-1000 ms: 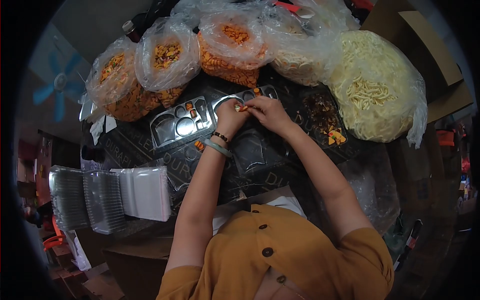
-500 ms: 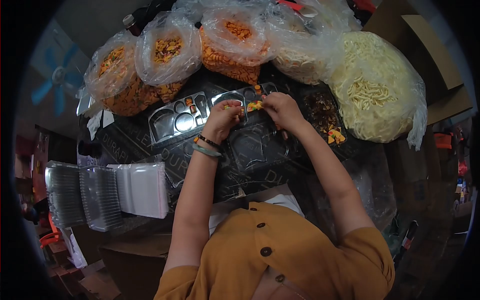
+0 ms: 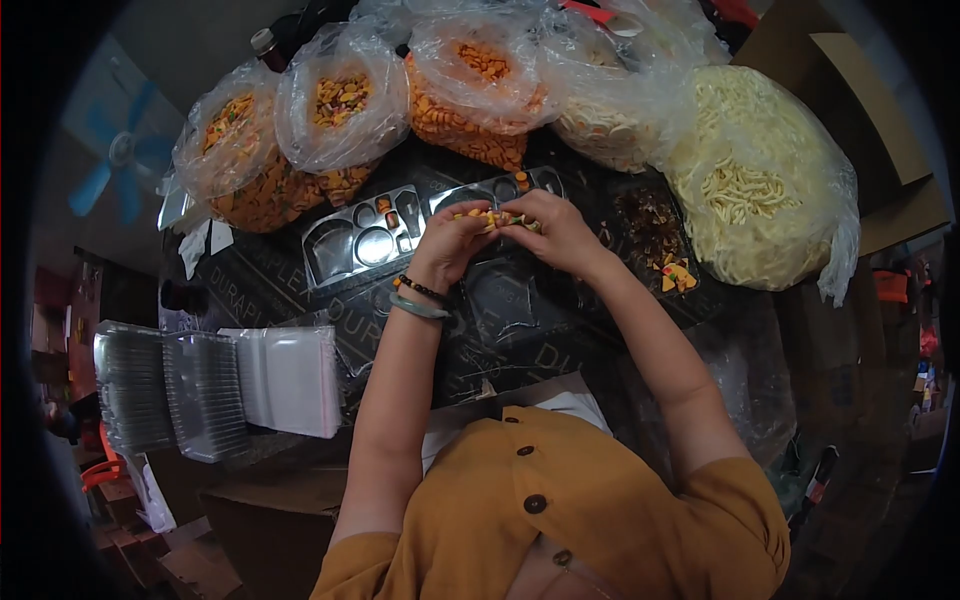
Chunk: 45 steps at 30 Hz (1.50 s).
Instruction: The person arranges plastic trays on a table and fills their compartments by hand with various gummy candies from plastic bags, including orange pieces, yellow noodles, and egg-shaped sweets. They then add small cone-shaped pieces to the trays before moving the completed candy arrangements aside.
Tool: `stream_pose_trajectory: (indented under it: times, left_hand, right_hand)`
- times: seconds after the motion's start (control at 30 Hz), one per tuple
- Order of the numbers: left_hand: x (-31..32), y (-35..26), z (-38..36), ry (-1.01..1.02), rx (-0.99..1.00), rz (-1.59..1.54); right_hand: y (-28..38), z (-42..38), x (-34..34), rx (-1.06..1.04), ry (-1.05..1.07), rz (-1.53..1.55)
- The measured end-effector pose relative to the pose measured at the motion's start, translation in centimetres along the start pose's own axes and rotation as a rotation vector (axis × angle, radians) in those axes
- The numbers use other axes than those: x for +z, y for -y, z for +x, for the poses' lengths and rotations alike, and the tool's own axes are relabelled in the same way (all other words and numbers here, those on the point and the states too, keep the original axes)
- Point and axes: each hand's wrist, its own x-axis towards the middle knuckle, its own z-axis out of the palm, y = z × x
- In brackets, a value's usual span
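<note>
My left hand (image 3: 452, 242), with two bracelets on its wrist, is closed around small yellow-orange pieces (image 3: 482, 217). Its fingertips meet those of my right hand (image 3: 556, 230), which pinches similar yellow pieces with coloured spots (image 3: 522, 223). Both hands are above the near edge of a clear compartment tray (image 3: 458, 197), partly hiding it. To the left lies another clear tray (image 3: 333, 247), with a few small orange and red pieces in one compartment. The exact kind of the pieces is too small to make out.
Open plastic bags of small orange pieces (image 3: 343, 98) line the back, beside a large bag of pale curly pieces (image 3: 748, 190). Dark bits and yellow pieces (image 3: 677, 273) lie in a container at right. Stacked clear plastic trays (image 3: 203, 395) stand at front left.
My hands have come together, the right one moving left until its fingertips meet the left's. Yellow pieces now show between both hands. The camera view has shifted slightly.
</note>
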Motion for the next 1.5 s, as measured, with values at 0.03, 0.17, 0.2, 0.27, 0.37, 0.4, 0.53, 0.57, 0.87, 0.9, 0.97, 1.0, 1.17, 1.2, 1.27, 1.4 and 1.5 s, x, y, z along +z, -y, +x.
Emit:
stream_pose_trajectory:
  times: [0.03, 0.17, 0.2, 0.27, 0.37, 0.4, 0.53, 0.57, 0.87, 0.9, 0.97, 1.0, 1.17, 1.2, 1.27, 1.4, 1.5]
  left_hand:
    - [0.1, 0.1, 0.0, 0.003, -0.001, 0.001]
    - [-0.1, 0.3, 0.4, 0.054, -0.020, -0.034]
    - [0.0, 0.3, 0.4, 0.065, -0.029, -0.074]
    - [0.2, 0.5, 0.5, 0.048, -0.038, -0.105]
    - [0.2, 1.1, 0.9, 0.017, -0.040, -0.135]
    - [0.3, 1.1, 1.0, 0.001, -0.031, -0.133]
    - [0.7, 1.1, 0.7, -0.004, -0.008, -0.158]
    - [0.8, 1.1, 0.5, -0.052, 0.021, -0.156]
    - [0.9, 0.5, 0.1, -0.173, 0.016, 0.034]
    - [0.8, 0.6, 0.2, -0.180, 0.006, 0.057]
    - [0.4, 1.1, 0.5, -0.170, -0.003, 0.074]
    - [0.4, 1.1, 0.6, -0.156, -0.008, 0.095]
    - [1.0, 0.9, 0.5, -0.200, -0.003, 0.127]
    - [1.0, 0.9, 0.4, -0.208, -0.002, 0.132]
    - [0.8, 1.0, 0.5, -0.196, -0.014, 0.132]
    - [0.4, 1.2, 0.8, -0.160, -0.013, 0.113]
    - [0.2, 1.2, 0.4, -0.121, 0.032, 0.057]
  right_hand:
    - [0.4, 0.1, 0.2, 0.057, 0.019, 0.238]
    - [-0.4, 0.0, 0.9, 0.054, 0.007, 0.183]
    - [-0.4, 0.0, 0.9, 0.116, -0.001, 0.223]
    - [-0.5, -0.2, 1.1, 0.181, -0.007, 0.261]
    - [-0.4, -0.4, 1.2, 0.261, -0.039, 0.291]
    - [0.2, -0.4, 1.0, 0.211, -0.055, 0.272]
    - [0.0, -0.9, 1.1, 0.062, -0.137, 0.179]
    - [-0.3, -0.9, 0.9, 0.061, -0.136, 0.179]
    - [-1.4, -1.4, -0.7, 0.176, 0.072, -0.048]
    - [-1.7, -1.1, -1.1, 0.247, 0.018, -0.019]
    - [-1.8, -1.1, -1.3, 0.323, -0.032, 0.013]
    - [-1.5, -1.0, -1.4, 0.307, 0.036, -0.053]
    - [-1.6, -1.1, -0.4, 0.161, 0.171, -0.264]
    - [-1.6, -0.9, -0.1, 0.160, 0.172, -0.259]
    - [-1.5, -0.9, 0.7, 0.161, 0.172, -0.252]
    - [-1.4, -0.9, 1.0, 0.072, 0.054, -0.330]
    - [-1.3, -1.0, 0.4, 0.108, 0.069, -0.313]
